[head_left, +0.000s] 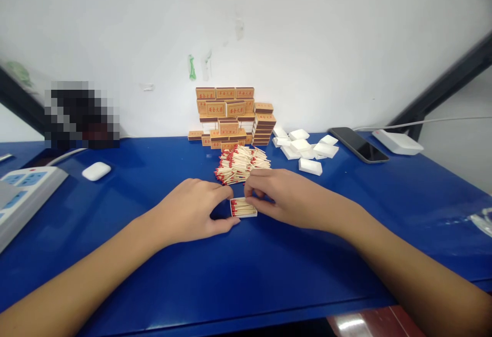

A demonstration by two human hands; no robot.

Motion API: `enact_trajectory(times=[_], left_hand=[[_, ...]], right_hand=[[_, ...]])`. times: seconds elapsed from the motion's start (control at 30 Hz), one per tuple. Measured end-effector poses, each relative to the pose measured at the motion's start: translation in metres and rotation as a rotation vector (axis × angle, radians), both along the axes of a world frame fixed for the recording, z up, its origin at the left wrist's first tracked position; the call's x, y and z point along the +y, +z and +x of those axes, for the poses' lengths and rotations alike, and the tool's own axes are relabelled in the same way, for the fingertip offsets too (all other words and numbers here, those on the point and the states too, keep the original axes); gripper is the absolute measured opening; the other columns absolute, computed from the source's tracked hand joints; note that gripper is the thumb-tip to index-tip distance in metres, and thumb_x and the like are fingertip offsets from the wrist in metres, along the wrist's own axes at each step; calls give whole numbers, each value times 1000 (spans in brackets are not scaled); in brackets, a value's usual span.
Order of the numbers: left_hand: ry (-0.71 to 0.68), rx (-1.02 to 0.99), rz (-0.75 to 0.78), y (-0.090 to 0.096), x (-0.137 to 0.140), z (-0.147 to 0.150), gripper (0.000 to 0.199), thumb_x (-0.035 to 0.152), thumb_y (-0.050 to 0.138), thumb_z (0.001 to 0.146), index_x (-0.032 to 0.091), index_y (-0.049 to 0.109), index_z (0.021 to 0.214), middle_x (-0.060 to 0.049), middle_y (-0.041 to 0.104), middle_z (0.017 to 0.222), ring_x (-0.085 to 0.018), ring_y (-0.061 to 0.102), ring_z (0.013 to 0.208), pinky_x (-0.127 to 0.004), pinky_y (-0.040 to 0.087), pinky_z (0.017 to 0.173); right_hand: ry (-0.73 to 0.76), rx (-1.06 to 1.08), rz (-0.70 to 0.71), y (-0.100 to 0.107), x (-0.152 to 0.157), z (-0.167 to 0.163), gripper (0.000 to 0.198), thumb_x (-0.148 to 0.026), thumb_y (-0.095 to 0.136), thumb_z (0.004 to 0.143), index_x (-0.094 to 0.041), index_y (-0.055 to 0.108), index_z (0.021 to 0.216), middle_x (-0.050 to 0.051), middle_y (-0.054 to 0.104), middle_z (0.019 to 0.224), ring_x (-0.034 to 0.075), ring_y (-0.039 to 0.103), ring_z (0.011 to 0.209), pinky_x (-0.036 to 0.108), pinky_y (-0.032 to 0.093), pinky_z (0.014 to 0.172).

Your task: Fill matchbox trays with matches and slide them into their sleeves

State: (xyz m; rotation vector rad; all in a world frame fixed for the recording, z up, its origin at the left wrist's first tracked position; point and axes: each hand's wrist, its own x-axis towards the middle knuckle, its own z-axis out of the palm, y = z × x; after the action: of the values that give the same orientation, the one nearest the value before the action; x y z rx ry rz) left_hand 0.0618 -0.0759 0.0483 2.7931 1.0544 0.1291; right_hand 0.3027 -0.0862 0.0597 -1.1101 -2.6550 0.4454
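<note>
Through my head view, the white tray (248, 216) of red-tipped matches (241, 206) lies mid-worktop (238, 275). The left hand (194, 210) has its grip clamped on the tray's 9 o'clock end. The right hand (280, 192) covers the 3 o'clock end; I cannot tell whether its grip is together. At 12 o'clock: loose match pile (243, 165), then stacked matchboxes (216, 109); I read "安全火柴" in red.

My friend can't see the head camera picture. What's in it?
The left hand and right hand are at a small white tray of red-tipped matches on a blue table. Behind are a match pile, stacked matchboxes and more white trays.
</note>
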Motion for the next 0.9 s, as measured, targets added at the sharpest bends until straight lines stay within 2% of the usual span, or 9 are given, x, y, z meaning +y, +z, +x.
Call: enact_trajectory(times=[0.2, 0.3, 0.37, 0.53, 0.67, 0.9], left_hand=[[14, -7, 5, 1, 2, 0, 29, 49, 66, 93, 22, 71, 101, -1, 73, 81, -20, 66, 69, -30, 37, 60], [35, -32, 4, 1, 4, -2, 29, 49, 67, 92, 22, 72, 101, 0, 70, 77, -18, 63, 65, -29, 36, 59], [44, -51, 9, 2, 5, -3, 30, 50, 67, 92, 22, 72, 102, 0, 68, 74, -17, 60, 62, -29, 34, 59], [45, -97, 33, 2, 7, -7, 30, 49, 66, 93, 21, 71, 102, 2, 61, 66, -15, 52, 56, -28, 31, 58], [56, -105, 7, 4, 9, -8, 30, 50, 66, 93, 22, 71, 101, 4, 55, 62, -14, 49, 53, -28, 30, 56], [62, -90, -22, 6, 10, -8, 30, 50, 67, 92, 21, 72, 98, 5, 53, 60, -13, 49, 52, -28, 31, 55]], right_hand=[[-94, 0, 101, 4, 14, 16, 10, -19, 59, 97, -19, 63, 89, 2, 66, 88, 16, 56, 77, 29, 37, 66], [-75, 26, 22, 7, 16, 20, 11, -29, 66, 96, -19, 67, 92, 2, 67, 86, 15, 57, 74, 28, 39, 65], [-41, 38, -58, 7, 16, 21, 19, -37, 71, 93, -19, 70, 100, 2, 69, 89, 15, 58, 74, 29, 42, 65], [-50, 62, -148, 3, 13, 16, 28, -42, 76, 88, -20, 71, 105, 3, 71, 94, 17, 62, 78, 29, 44, 67], [-68, 34, -152, 1, 14, 13, 31, -42, 81, 84, -20, 71, 104, 2, 70, 93, 18, 61, 80, 30, 43, 67], [-76, 7, -128, 2, 15, 14, 25, -38, 80, 85, -20, 70, 99, 2, 68, 90, 16, 58, 76, 29, 40, 66]])
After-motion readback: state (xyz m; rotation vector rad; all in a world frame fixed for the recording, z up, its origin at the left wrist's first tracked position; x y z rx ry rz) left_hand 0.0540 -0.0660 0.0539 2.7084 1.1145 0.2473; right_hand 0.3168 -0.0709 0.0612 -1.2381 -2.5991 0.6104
